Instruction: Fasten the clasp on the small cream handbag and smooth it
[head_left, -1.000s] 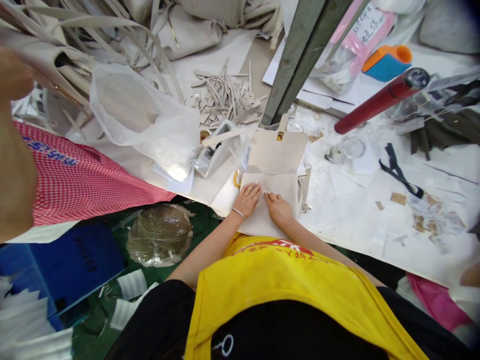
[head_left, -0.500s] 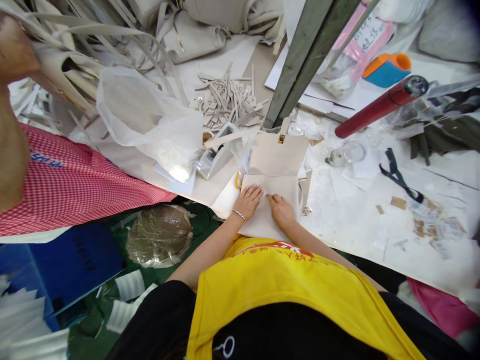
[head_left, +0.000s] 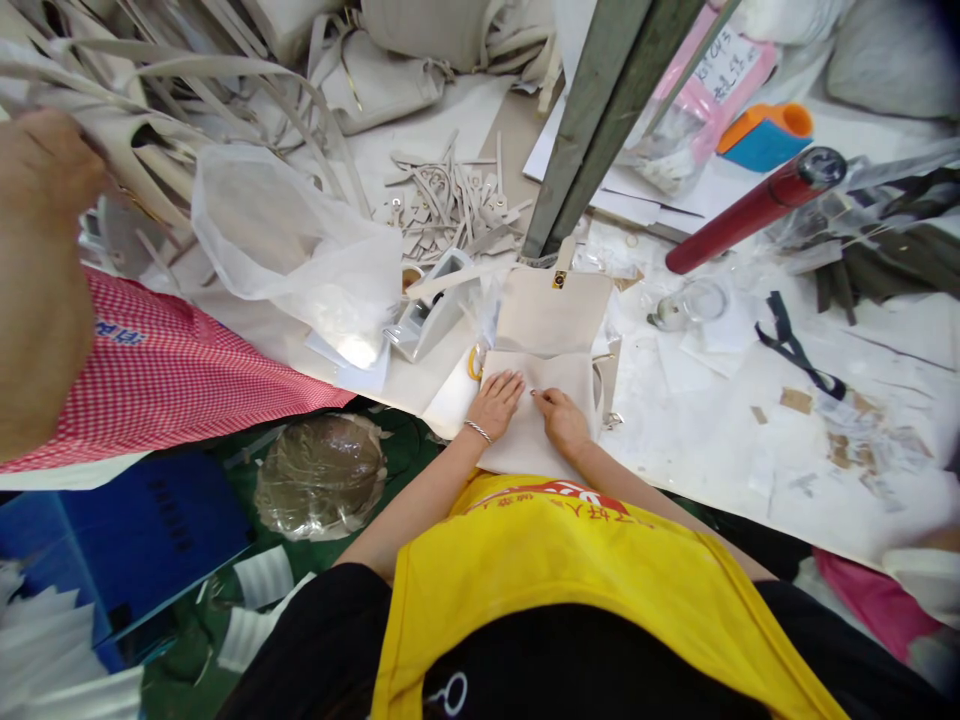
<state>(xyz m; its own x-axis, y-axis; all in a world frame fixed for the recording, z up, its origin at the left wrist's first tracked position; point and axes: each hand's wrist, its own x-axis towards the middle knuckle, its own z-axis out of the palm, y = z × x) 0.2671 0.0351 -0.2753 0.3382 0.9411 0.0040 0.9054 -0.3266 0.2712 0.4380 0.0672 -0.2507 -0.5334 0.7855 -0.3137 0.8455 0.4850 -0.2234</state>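
Observation:
A cream handbag [head_left: 551,320] lies on the white table [head_left: 720,440] in front of me, its flap opened away with a gold clasp at the far end. My left hand [head_left: 495,402] rests flat on the bag's body, fingers stretched out. My right hand [head_left: 561,418] sits beside it on the same panel, fingers drawn together in a pinch at the bag's surface; what it pinches is too small to make out. A yellow ring peeks out at the bag's left edge.
A white tape dispenser [head_left: 435,305], a clear plastic bag [head_left: 300,250] and a heap of cream straps [head_left: 450,195] lie beyond. A red tube [head_left: 750,210], a grey post [head_left: 600,110] and a glass jar [head_left: 694,300] stand right. A co-worker's arm [head_left: 37,290] is at far left.
My right hand's fingers have drawn together into a pinch on the bag. The co-worker's arm at left has shifted. The bag has stayed put.

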